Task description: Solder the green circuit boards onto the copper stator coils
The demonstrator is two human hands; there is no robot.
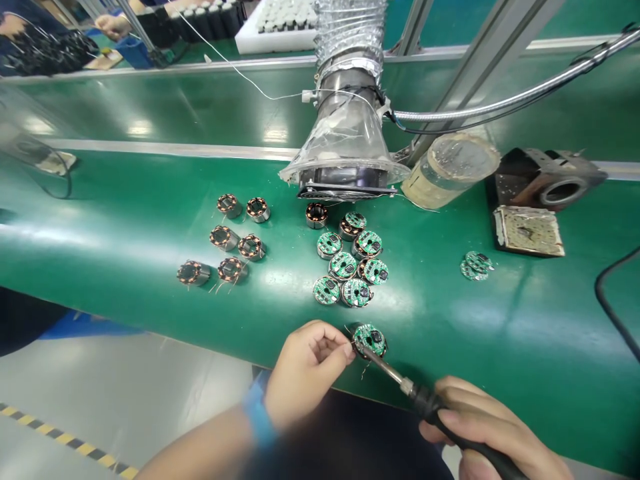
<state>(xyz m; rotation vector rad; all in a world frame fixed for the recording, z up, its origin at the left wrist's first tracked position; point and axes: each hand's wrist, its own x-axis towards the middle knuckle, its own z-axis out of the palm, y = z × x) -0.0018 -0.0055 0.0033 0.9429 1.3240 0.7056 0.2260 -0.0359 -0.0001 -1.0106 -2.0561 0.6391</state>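
Green conveyor bench (120, 267) under a fume extractor hood (345, 150), and well in front of that hood, the left hand (306, 370) has its fingertips pressed together, pinching the rim of a board-topped coil (370, 340). The right hand's (480, 433) fingers wrap a soldering iron (423, 400), its tip on the board. Seven finished-looking capped coils (343, 267) sit nearer the hood; six bare coils (223, 237) lie left of it, no boards on them yet.

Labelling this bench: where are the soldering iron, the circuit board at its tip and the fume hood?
Soldering iron (387, 367), head view, metal shaft.
Circuit board (370, 340), head view, green face.
Fume hood (345, 137), head view, clear cone.
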